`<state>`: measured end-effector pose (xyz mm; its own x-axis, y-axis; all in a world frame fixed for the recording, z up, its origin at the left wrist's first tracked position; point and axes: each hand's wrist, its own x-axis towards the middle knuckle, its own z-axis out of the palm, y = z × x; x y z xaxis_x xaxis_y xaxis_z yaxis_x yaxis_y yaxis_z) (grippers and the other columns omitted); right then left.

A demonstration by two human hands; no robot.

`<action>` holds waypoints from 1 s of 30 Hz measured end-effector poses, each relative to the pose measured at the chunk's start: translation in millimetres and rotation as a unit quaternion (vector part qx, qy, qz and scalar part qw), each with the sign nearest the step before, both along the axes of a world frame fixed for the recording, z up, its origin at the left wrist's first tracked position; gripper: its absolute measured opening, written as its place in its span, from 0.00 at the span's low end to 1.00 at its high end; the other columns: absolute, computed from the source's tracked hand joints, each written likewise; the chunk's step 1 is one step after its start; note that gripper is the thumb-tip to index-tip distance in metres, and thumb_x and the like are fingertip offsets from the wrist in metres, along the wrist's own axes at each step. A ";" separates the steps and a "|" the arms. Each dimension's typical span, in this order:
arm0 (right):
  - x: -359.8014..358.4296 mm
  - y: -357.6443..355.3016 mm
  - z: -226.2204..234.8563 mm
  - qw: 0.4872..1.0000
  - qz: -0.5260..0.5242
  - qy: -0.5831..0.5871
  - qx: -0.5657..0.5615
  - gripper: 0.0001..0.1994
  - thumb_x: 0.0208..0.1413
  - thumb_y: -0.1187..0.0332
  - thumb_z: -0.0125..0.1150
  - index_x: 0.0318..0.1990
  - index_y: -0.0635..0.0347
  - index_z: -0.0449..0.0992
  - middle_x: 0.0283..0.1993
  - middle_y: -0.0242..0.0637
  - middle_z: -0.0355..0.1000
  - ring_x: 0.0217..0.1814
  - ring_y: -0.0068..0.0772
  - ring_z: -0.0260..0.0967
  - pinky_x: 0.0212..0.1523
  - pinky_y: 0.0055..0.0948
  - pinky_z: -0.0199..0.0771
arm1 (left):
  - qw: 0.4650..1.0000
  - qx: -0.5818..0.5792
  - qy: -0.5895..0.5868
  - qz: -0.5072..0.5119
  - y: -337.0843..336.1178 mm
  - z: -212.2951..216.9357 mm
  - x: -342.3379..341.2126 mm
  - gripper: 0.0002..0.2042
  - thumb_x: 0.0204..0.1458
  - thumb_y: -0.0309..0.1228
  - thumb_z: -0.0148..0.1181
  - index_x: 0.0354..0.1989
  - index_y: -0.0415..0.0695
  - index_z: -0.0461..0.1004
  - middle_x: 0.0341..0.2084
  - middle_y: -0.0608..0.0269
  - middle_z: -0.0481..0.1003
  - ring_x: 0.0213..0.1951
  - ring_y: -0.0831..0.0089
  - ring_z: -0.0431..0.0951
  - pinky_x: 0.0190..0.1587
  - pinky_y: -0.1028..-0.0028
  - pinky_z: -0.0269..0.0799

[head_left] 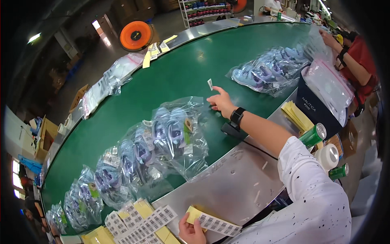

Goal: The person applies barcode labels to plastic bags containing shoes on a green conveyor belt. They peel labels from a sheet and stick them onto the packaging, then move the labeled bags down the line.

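Note:
My left hand (192, 230) is closed on a strip of barcode labels (219, 225) with yellow backing, low in the view. Out over the green conveyor belt (178, 81) reaches my right hand (222, 103), wearing a black wrist strap. A single small barcode label (210, 84) is at its index fingertip; whether the thumb grips it cannot be made out. Nearest on the left lies a clear plastic bag with a pair of light blue shoes (175, 132). Several more bagged shoes (108, 175) run down the belt's left side. Another group of bagged shoes (268, 69) lies to the right.
Label sheets (140, 223) are heaped at the near edge. Beside my right arm stand a dark box (315, 101) of plastic bags, green cans (313, 135) and a white roll (326, 157). A co-worker in red (361, 65) handles a bag at right. An orange fan (136, 35) stands beyond.

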<state>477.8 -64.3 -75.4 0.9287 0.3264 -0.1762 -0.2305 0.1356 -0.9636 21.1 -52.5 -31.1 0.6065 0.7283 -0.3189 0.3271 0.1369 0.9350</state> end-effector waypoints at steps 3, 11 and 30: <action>23.6 -6.3 8.5 0.997 0.045 0.051 0.044 0.16 0.48 0.73 0.63 0.45 0.59 0.68 0.33 0.35 0.67 0.33 0.26 0.65 0.33 0.28 0.70 | 0.996 0.064 -0.062 0.001 0.6 -5.9 -0.5 0.16 0.56 0.27 0.54 0.52 0.39 0.65 0.32 0.63 0.73 0.25 0.82 0.69 0.26 0.83 0.64; 32.4 27.6 5.7 0.981 0.166 0.095 0.018 0.06 0.51 0.74 0.59 0.35 0.63 0.68 0.36 0.41 0.71 0.36 0.35 0.71 0.39 0.33 0.75 | 1.000 0.002 -0.004 0.014 -2.1 3.2 0.8 0.15 0.56 0.27 0.54 0.52 0.39 0.66 0.32 0.63 0.73 0.24 0.82 0.69 0.25 0.83 0.65; 27.1 31.3 19.3 0.919 0.001 -0.319 -0.231 0.23 0.38 0.80 0.55 0.48 0.67 0.67 0.37 0.55 0.72 0.40 0.48 0.74 0.40 0.39 0.75 | 0.999 0.017 0.027 0.026 -6.6 22.2 10.0 0.16 0.55 0.22 0.52 0.53 0.37 0.65 0.41 0.53 0.73 0.40 0.70 0.74 0.40 0.76 0.71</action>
